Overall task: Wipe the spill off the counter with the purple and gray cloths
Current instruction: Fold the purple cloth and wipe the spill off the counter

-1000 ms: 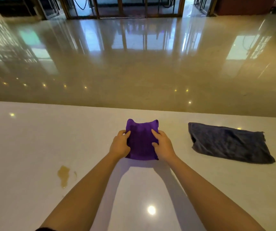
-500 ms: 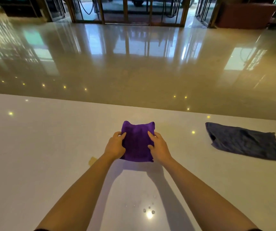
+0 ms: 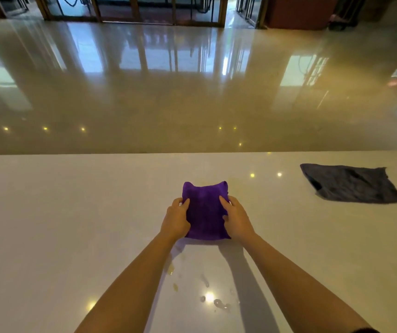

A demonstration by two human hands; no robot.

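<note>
We stretch both arms out, our left hand (image 3: 175, 221) and right hand (image 3: 237, 219) squeezing the folded purple cloth (image 3: 205, 212) from its sides, its long way pointing away from us

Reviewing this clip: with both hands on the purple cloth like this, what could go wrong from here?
The droplets sit nearer the person than the purple cloth, between the forearms, so a forward push would likely miss them. The left hand and right hand pinch the cloth narrow, which may leave streaks. The gray cloth lies unused, far right.
</note>
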